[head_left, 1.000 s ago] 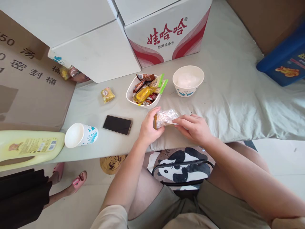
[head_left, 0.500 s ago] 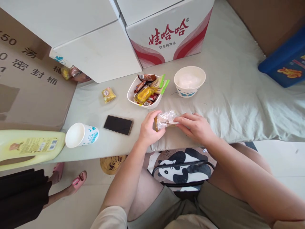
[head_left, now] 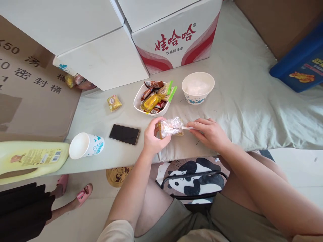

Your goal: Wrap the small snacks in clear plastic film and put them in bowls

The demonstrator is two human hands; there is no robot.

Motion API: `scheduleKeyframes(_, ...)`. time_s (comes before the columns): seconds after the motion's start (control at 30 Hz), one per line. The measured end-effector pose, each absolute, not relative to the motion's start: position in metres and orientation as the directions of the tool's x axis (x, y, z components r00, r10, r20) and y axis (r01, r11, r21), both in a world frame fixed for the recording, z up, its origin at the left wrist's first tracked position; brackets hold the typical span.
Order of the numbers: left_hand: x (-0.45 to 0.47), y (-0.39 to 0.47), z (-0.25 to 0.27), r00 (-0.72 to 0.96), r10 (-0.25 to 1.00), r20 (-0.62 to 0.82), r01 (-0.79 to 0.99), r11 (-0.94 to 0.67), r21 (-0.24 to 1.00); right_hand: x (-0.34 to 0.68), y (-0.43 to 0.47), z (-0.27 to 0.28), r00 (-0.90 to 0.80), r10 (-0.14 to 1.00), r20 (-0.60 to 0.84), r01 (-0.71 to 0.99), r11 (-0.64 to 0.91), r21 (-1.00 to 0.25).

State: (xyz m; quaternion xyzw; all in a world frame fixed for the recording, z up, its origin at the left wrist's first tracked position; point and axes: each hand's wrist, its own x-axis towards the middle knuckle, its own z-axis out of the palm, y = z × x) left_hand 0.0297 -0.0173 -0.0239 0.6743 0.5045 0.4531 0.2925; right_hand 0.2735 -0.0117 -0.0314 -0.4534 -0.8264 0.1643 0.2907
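Note:
Close to the table's front edge, my left hand [head_left: 154, 136] is closed around a snack in a crinkled clear wrapper [head_left: 171, 127]. Something yellowish-brown shows under the shiny plastic. My right hand [head_left: 208, 132] pinches a thin whitish strip [head_left: 187, 128] that reaches the right end of the wrapper; whether it is part of the wrapper I cannot tell. Behind my hands stands a white bowl [head_left: 137, 107] of packaged snacks, with a yellow packet [head_left: 151, 102] on top. To its right is a round paper bowl [head_left: 198, 88] with pale, translucent contents.
On the left lie a black phone [head_left: 124, 134], a small yellow packet [head_left: 114, 103], a tipped paper cup [head_left: 86, 145] and a pale yellow jug [head_left: 32, 158]. Cartons [head_left: 176, 40] rise behind. A blue container [head_left: 297, 64] is at right. Another person's feet [head_left: 80, 196] show lower left.
The wrapped snack and my left hand have shifted slightly left. My right fingers are now a little apart from the wrapper, and more of the whitish strip shows between.

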Motion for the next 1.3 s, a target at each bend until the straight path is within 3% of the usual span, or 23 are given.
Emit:
scheduleKeyframes(0.67, 0.007, -0.007, -0.035, -0.052, 0.968, 0.245, 0.195, -0.231, 0.953, 0.272, -0.011, -0.027, -0.353, 0.902, 0.247, 0.585, 0.419, -0.694)
scheduleKeyframes(0.83, 0.002, -0.005, -0.037, -0.067, 0.972, 0.227, 0.227, -0.207, 0.952, 0.273, -0.011, -0.028, -0.328, 0.913, 0.243, 0.606, 0.401, -0.687)
scheduleKeyframes(1.0, 0.006, -0.005, -0.036, -0.039, 0.970, 0.238, 0.267, -0.220, 0.938, 0.281, -0.005, -0.032, -0.166, 0.937, 0.308, 0.744, 0.324, -0.584)
scheduleKeyframes(1.13, 0.019, -0.010, -0.032, 0.125, 0.961, 0.246, 0.343, -0.275, 0.898, 0.291, 0.000, -0.032, -0.035, 0.954, 0.296, 0.881, 0.169, -0.442)
scheduleKeyframes(1.3, 0.030, -0.017, -0.025, 0.354, 0.918, 0.181, 0.584, -0.368, 0.724, 0.294, 0.000, -0.031, -0.005, 0.976, 0.219, 0.927, 0.087, -0.365)
